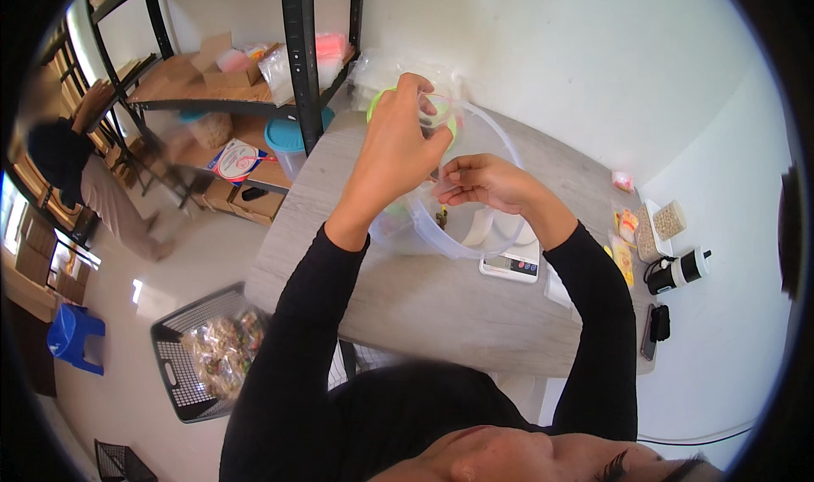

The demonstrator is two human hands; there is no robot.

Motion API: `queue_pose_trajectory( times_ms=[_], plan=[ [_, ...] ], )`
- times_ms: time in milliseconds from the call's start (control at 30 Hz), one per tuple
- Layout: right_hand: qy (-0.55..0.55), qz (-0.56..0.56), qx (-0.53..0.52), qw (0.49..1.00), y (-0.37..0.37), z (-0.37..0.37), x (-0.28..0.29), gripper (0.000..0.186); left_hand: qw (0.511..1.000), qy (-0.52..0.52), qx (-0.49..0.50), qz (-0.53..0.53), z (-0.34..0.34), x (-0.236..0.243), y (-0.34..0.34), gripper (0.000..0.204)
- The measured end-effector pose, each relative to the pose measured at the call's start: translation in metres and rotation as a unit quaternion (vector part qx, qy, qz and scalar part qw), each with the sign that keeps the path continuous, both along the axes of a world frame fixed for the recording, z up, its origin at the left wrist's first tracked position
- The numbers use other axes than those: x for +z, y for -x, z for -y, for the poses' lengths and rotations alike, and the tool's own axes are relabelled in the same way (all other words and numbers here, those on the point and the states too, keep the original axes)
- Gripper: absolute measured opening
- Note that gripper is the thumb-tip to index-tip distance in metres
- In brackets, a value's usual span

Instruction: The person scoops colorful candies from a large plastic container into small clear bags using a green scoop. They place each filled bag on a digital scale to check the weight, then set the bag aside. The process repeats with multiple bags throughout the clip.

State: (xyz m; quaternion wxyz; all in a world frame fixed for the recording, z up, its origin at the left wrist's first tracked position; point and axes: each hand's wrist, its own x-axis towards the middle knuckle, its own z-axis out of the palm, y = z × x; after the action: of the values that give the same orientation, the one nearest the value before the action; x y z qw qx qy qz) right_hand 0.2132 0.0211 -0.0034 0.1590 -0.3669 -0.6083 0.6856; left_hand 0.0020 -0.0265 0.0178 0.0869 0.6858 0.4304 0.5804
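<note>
My left hand [405,139] is raised over a large clear plastic container [507,150], fingers curled near a green item [377,100]; what they hold is unclear. My right hand [483,181], lower and to the right, pinches a small clear plastic piece [443,189] above the container's opening. Small dark and yellowish items [442,217] show through or inside the container. A white digital scale [507,266] sits partly beneath it on the wood-look table [398,312].
Black shelving [297,24] stands left, with blue-lidded tubs [288,134]. A person [68,160] stands beyond. A basket of bagged items [216,346] and blue stool [76,334] are on the floor. At right are jars [668,219], a black-and-white tumbler [678,270] and phone [651,334].
</note>
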Motion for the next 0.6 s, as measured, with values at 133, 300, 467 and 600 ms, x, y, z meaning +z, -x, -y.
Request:
queue_pose_trajectory(
  times_ms=[133,300,467,600],
  plan=[
    [-0.003,0.003,-0.017,1.0,-0.014,0.003,0.016,0.031,0.996,0.074,-0.022,0.048,-0.003,0.002,0.009,0.041],
    [-0.01,-0.015,-0.038,0.999,-0.038,-0.002,0.033,0.029,0.994,0.1,-0.009,0.037,-0.015,0.0,0.023,0.042],
    [-0.025,-0.084,-0.103,0.991,-0.059,-0.007,0.037,0.026,0.993,0.12,0.008,-0.005,-0.026,-0.006,0.037,0.042],
    [-0.041,-0.14,-0.133,0.98,-0.07,-0.019,0.047,0.025,0.993,0.112,0.005,-0.04,-0.031,-0.011,0.049,0.043]
  ],
)
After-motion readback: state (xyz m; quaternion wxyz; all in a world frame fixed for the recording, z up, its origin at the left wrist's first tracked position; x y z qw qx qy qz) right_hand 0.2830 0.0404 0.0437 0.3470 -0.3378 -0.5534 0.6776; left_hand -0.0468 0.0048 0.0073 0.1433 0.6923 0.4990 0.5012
